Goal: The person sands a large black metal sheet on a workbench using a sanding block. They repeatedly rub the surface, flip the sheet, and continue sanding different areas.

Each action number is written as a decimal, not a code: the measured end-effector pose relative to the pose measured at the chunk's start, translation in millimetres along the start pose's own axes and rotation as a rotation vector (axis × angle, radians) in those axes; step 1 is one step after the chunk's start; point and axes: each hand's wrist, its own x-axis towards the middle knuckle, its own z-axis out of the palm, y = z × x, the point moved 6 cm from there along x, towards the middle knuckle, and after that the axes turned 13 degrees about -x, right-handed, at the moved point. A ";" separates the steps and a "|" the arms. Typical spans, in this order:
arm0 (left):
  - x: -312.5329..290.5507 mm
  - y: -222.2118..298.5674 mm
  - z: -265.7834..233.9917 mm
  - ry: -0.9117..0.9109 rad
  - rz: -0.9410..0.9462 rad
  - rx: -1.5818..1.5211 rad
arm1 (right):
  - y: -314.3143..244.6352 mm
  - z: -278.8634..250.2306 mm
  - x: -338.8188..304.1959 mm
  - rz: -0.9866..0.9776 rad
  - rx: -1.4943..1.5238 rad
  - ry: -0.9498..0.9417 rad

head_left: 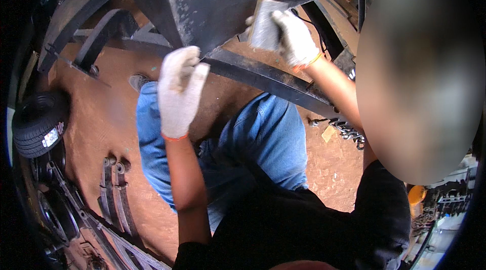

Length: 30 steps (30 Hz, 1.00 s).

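A large dark, scuffed metal panel (223,1) fills the top middle, narrowing to a lower corner. My right hand (298,39), in a white knitted glove with an orange cuff, grips a flat grey rectangular block (267,24) just in front of the panel's right part. The block has a lighter edge; its exact kind is unclear. My left hand (179,90), gloved the same way, is raised beside the panel's lower corner. Its thumb stands apart from slightly curled fingers, with nothing visible between them. Whether its fingertips touch the panel, I cannot tell. Behind both hands runs a black metal beam (273,77).
Curved black metal arches (109,29) stand at upper left. A tyre (40,123) lies at far left, above leaf springs (119,194) and metal bars. A chain (347,133) lies on the reddish floor at right. A blurred oval covers the right side.
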 end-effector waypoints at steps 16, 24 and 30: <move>184.2 158.6 65.7 -0.197 0.538 1.209 | -3.5 -337.1 109.7 -0.219 -0.100 0.798; 178.1 155.2 52.6 -0.049 0.547 1.167 | 30.5 -305.9 129.4 -0.023 0.429 0.679; 175.2 155.7 50.3 -0.056 0.593 1.228 | -5.4 -248.6 102.8 0.011 0.524 0.390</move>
